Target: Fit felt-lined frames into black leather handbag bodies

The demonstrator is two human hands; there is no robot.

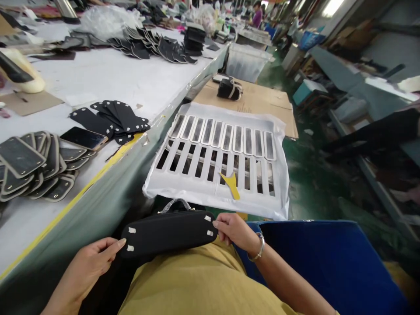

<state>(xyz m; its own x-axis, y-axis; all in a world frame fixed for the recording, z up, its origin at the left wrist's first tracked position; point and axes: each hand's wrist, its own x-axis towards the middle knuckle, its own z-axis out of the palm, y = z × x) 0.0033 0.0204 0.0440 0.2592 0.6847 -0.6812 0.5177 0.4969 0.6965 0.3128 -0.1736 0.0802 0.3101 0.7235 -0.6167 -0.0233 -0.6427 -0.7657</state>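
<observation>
A long black panel (170,234) with rounded ends and small white tabs near its corners lies across my lap. My left hand (93,262) pinches its left end between thumb and fingers. At the other end, my right hand (234,229), with a bracelet at the wrist, pinches the edge. Just behind the panel a dark curved handle (177,203) wrapped in clear plastic rises, apparently from a bag mostly hidden below. Ahead, a white sheet with rows of slots (215,188) carries grey rectangular pieces (223,136) and a yellow forked piece (232,184).
On the white table (108,78) at left are black tabbed panels (120,116), a phone (84,138) and a pile of grey-faced, pale-edged pieces (39,164). Cardboard (262,100) bears a black bundle (229,89). A blue bin (321,262) stands at my right.
</observation>
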